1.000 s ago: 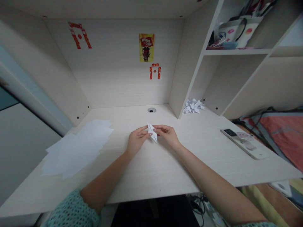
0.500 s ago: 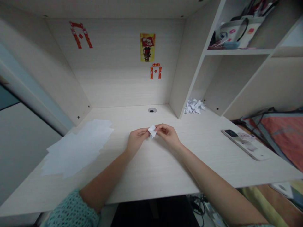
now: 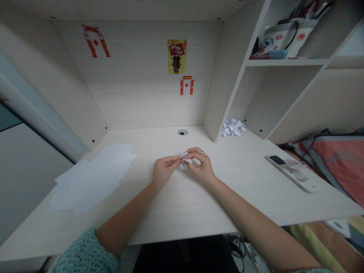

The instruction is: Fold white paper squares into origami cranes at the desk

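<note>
Between my two hands, just above the desk, is a small piece of folded white paper. My left hand pinches its left side between thumb and fingers. The fingers of my right hand close on it from the right, covering part of the paper; a ring shows on one finger. A pointed end of the paper sticks out below the fingertips. Over to the left, a spread of white paper sheets lies overlapping on the desk.
A heap of small folded white papers sits under the right shelf. A phone lies at the desk's right. Behind my hands is a round cable hole. Cups stand on the upper shelf. A red and grey bag lies beyond the desk's right edge.
My right fingers have moved over the paper and now cover more of it. The paper has turned, from a flat face showing to a narrower folded shape. My left hand has barely moved.
</note>
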`<state>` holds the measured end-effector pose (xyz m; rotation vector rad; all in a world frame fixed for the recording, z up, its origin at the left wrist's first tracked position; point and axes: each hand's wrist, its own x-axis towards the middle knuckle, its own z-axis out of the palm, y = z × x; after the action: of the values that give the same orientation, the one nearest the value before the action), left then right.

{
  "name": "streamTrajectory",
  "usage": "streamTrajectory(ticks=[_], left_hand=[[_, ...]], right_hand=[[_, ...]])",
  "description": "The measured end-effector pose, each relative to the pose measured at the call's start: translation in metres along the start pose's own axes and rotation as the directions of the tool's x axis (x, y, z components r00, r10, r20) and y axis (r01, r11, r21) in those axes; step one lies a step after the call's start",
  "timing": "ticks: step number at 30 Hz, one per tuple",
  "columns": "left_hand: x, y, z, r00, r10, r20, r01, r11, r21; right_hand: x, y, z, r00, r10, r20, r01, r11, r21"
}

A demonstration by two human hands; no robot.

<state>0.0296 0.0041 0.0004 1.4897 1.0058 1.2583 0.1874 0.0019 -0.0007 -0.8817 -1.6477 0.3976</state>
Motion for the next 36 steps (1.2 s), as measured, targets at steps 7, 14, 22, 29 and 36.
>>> streamTrajectory(ticks=[7,14,22,29,36], left_hand=[[0.001,0.001,0.001,0.999,-0.037,-0.037,0.035,0.998,-0.044],[-0.001,0.001,0.002,1.0,-0.007,0.011,0.008,1.0,-0.001],[-0.002,0.0,0.004,0.997,-0.034,0.065,0.033,0.999,0.023],[-0.002,0.0,0.005,0.995,-0.053,0.083,0.051,0.998,0.024],[0.0,-0.002,0.005,0.988,-0.131,0.084,0.138,0.987,-0.084]], right_hand=[[0.002,-0.004,-0.001,0.998,0.041,0.046,-0.044,0.996,0.078],[0.001,-0.007,0.001,0.998,0.029,0.052,-0.032,0.997,0.075],[0.0,-0.004,0.0,0.998,-0.008,0.061,0.011,0.999,-0.049],[-0.001,0.001,0.002,0.998,0.005,0.069,-0.001,0.998,-0.056],[-0.001,0.005,0.004,0.978,0.206,0.015,-0.206,0.972,0.108]])
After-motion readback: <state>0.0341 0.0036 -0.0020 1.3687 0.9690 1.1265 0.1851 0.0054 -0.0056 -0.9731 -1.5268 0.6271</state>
